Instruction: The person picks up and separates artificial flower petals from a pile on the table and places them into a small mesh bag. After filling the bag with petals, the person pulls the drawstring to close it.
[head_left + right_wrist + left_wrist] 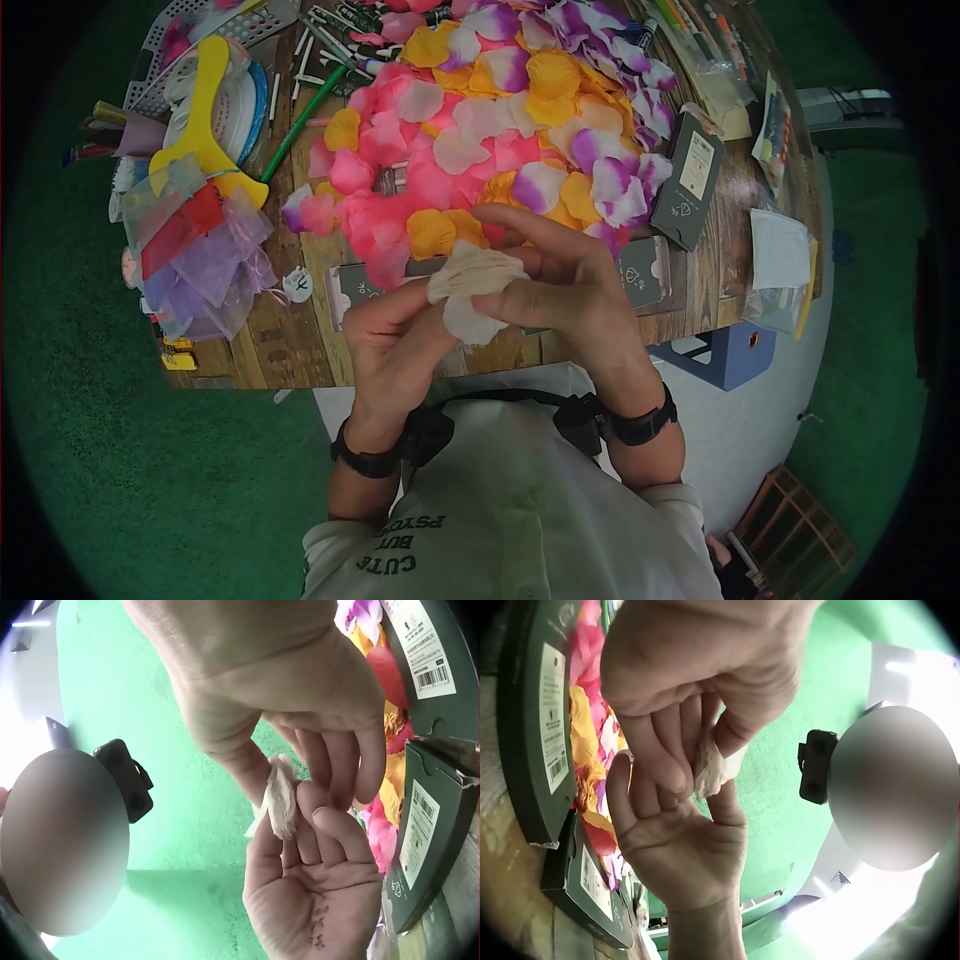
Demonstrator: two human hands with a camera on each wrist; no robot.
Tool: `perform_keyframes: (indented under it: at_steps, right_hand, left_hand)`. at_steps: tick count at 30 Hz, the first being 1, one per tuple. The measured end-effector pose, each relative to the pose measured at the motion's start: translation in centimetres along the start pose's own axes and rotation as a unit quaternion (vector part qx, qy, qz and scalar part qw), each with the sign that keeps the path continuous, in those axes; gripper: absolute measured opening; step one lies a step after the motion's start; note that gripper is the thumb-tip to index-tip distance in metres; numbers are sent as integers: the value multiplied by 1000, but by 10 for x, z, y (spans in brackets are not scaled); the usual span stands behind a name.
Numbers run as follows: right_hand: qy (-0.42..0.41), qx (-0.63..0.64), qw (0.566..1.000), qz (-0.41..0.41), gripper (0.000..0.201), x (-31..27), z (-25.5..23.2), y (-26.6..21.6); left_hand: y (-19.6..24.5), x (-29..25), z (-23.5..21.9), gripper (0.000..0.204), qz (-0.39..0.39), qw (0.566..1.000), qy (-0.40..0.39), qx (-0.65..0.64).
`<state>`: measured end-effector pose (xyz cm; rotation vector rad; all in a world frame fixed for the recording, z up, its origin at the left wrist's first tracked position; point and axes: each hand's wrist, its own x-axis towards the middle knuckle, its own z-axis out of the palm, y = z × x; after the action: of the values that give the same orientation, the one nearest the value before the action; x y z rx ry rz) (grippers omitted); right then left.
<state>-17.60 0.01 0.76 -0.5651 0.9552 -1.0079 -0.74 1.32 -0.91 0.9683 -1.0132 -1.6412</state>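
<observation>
Cream-white fabric petals [478,272], bunched in a small stack, are held up in front of the chest at the table's near edge. My left hand [395,345] pinches them from the left, its thumb and fingertips at their lower edge. From the other side my right hand [590,300] grips them, thumb laid across the front and index finger raised. In the left wrist view the crumpled petals [709,766] show between the fingertips of both hands. The right wrist view has the folded petal edges [281,801] under the right thumb.
A big heap of pink petals [385,120], yellow petals [553,85] and purple-white petals [615,185] covers the table's middle. Dark flat boxes [688,180] stand at its near side. Organza bags [205,260] and a yellow Y-shaped piece [205,115] lie left.
</observation>
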Motion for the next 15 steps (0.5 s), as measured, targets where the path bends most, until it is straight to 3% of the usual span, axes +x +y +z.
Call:
perform_keyframes:
  at_steps: [1,5,10,15]
  right_hand:
    - [-49,13,999,21,51,0,-3,1]
    - [-66,48,997,-10,50,-2,-2,2]
    - [22,18,995,-98,43,-6,5,14]
    - [52,-28,994,-91,34,-7,7,11]
  left_hand:
    - [2,0,1,24,15,1000,-12,24]
    - [-4,0,-1,24,34,999,-18,37]
    - [-4,-1,3,24,6,1000,15,9]
    - [-5,0,3,28,-45,996,-16,-80]
